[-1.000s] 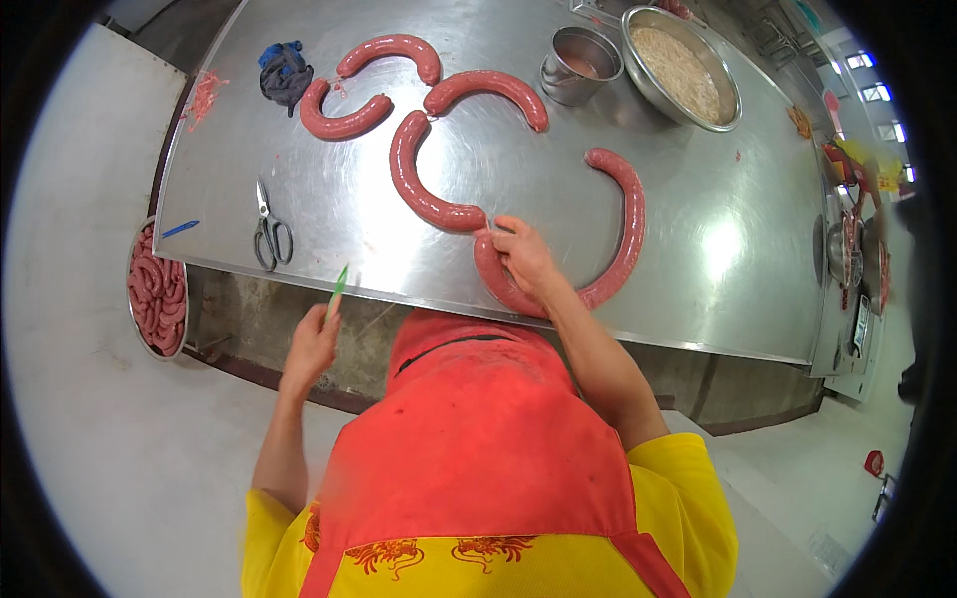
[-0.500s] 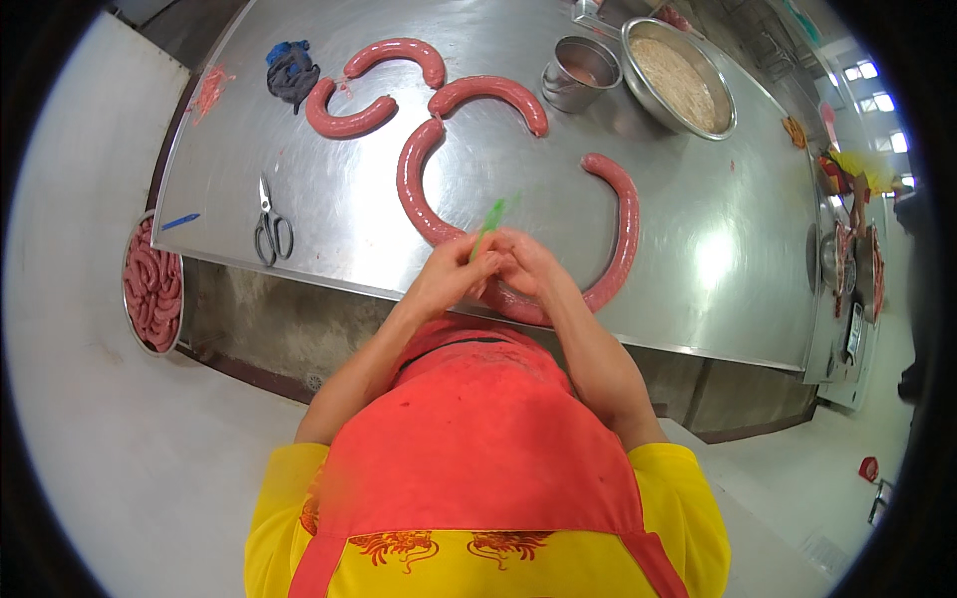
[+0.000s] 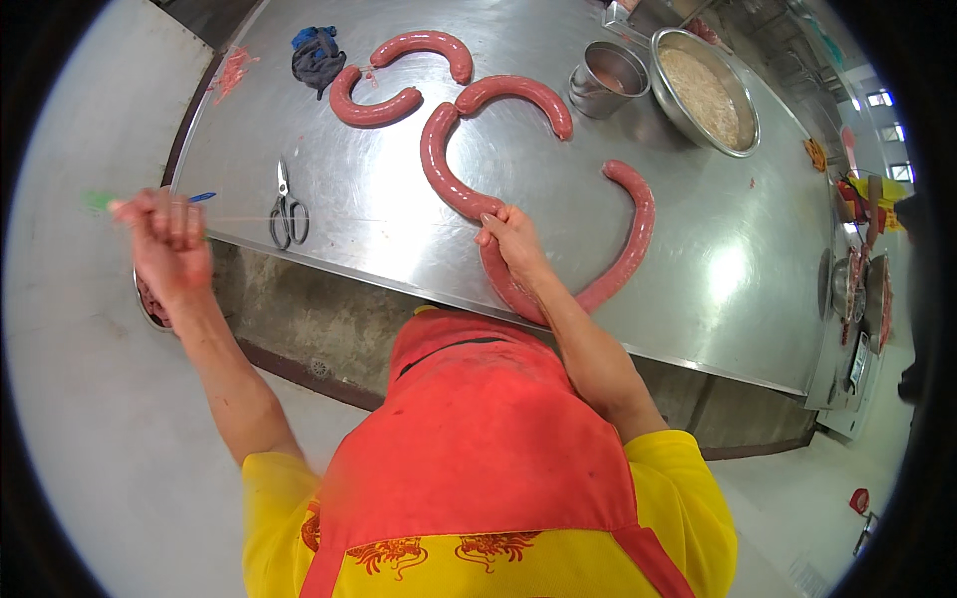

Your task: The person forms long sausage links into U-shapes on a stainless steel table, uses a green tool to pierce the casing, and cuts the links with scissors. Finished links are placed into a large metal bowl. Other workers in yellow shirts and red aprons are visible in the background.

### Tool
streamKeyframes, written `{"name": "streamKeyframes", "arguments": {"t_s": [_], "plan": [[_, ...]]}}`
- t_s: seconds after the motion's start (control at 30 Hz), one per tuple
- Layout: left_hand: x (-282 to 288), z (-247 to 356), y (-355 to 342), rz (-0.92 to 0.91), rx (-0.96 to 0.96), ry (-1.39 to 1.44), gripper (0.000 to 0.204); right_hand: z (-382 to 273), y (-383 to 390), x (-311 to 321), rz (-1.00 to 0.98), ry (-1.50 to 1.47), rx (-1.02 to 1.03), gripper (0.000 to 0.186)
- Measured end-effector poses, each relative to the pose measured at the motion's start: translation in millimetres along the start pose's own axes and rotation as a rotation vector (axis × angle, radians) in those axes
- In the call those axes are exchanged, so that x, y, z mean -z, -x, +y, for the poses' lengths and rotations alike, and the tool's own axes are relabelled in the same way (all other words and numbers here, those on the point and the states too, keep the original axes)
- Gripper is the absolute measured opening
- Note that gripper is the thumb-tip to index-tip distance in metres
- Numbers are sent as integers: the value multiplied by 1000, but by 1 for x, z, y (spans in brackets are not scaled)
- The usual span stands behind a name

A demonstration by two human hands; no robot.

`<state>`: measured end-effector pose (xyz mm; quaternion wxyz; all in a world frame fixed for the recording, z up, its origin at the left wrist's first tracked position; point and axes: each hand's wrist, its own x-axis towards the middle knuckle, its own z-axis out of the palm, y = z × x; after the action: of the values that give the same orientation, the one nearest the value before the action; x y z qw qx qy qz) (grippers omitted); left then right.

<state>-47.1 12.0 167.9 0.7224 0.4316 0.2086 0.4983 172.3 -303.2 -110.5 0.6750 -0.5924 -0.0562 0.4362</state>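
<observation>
The left hand (image 3: 173, 249), clutching a blurry green thing (image 3: 97, 201), has swung far from the right hand (image 3: 515, 244), which pinches where two sausages (image 3: 454, 179) meet; the string (image 3: 349, 219) probably tightens.

You appear in a bright red apron (image 3: 488, 448), its bib cut straight across the chest and joined to two matching shoulder straps (image 3: 653, 561). Small dark spots (image 3: 399, 402) mark the cloth, and a narrow dark band (image 3: 454, 353) curves across its lower part. Beneath it is your vivid yellow shirt (image 3: 439, 580) — short-sleeved, with a pair of orange-red dragon prints (image 3: 495, 547) at the chest. Your forearms (image 3: 234, 384), left hand (image 3: 171, 249) and right hand (image 3: 515, 242) are bare.
</observation>
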Motion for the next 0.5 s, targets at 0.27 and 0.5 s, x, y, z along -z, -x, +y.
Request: {"name": "streamKeyframes", "arguments": {"t_s": [0.27,0.5], "plan": [[91,-116,135,-394,1115,-1267,29,0,28,28,91,-153,-170,46],[-37,-213,126,-1073,294,-1641,39,12,72,4,219,-65,218,67]]}}
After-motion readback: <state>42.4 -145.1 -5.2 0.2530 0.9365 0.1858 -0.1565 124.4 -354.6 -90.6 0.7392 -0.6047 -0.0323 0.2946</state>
